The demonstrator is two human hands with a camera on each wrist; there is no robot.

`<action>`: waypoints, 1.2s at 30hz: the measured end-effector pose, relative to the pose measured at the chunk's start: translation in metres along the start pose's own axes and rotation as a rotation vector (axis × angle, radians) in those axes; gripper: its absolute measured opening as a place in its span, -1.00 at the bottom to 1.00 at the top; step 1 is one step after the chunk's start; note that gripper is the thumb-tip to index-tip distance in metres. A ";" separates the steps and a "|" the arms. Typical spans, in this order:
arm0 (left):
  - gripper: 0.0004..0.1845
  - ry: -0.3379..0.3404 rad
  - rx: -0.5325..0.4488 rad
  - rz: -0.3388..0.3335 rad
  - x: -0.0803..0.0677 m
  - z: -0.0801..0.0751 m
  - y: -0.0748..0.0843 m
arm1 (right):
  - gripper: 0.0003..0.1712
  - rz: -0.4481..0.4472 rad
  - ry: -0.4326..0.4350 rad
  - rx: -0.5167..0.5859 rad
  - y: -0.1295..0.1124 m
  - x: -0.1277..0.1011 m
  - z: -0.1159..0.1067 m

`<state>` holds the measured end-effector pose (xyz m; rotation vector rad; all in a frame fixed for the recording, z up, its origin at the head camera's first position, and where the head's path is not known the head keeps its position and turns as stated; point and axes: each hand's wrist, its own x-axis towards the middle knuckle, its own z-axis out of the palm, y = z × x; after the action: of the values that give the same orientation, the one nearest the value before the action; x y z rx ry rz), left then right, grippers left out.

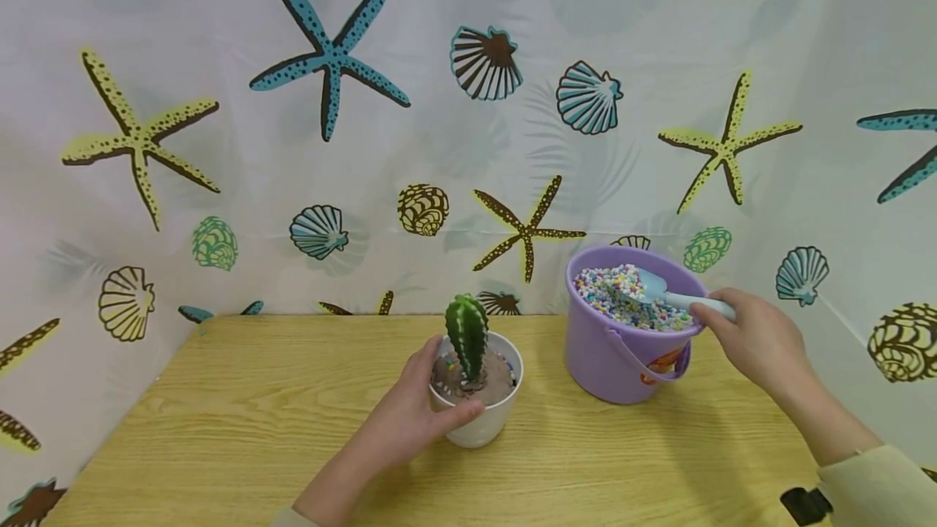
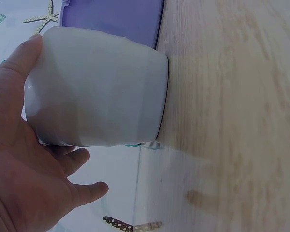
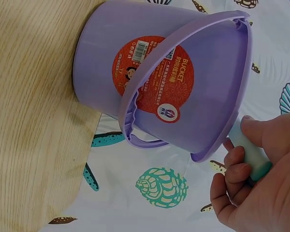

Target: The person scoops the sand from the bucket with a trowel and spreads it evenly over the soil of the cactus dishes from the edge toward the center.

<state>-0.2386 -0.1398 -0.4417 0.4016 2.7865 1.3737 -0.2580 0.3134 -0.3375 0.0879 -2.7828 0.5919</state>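
A white flowerpot (image 1: 479,427) stands upright on the wooden table, filled with brown soil (image 1: 500,381) that has a few coloured beads on it. From the soil rises a green cactus (image 1: 467,336). My left hand (image 1: 410,413) holds the pot at its left side, thumb at the front; in the left wrist view, two fingertips stick out past the pot. To the right is a purple bucket (image 1: 622,360) of small multicoloured beads (image 1: 607,299). My right hand (image 1: 757,340) grips the handle of a light blue scoop (image 1: 684,299), whose blade carries beads inside the bucket.
The bucket's handle (image 3: 157,60) hangs down its outer side, beside a red label (image 3: 152,79). Behind the table (image 1: 293,397) hangs a white curtain (image 1: 468,145) printed with starfish and shells. A black object (image 1: 805,504) sits by my right sleeve.
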 end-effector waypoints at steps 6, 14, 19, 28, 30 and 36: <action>0.30 0.000 -0.005 0.000 0.000 0.000 0.001 | -0.37 -0.008 0.008 0.015 0.000 -0.002 -0.001; 0.30 0.000 0.000 0.006 0.000 0.002 0.000 | -0.37 -0.012 0.009 0.035 0.000 -0.004 -0.001; 0.30 0.001 0.003 0.003 0.000 0.002 0.001 | -0.39 -0.017 0.011 0.044 -0.002 -0.006 -0.002; 0.29 -0.002 0.010 0.006 0.001 0.002 0.002 | -0.35 -0.022 0.022 0.049 -0.005 -0.010 -0.007; 0.29 -0.003 0.011 0.004 0.001 0.002 0.002 | -0.33 -0.021 0.020 0.053 -0.006 -0.011 -0.008; 0.30 -0.005 0.013 -0.011 0.001 0.003 0.003 | -0.32 -0.020 0.014 0.075 -0.012 -0.014 -0.011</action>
<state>-0.2384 -0.1361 -0.4412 0.3892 2.7908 1.3520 -0.2406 0.3074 -0.3273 0.1264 -2.7429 0.6893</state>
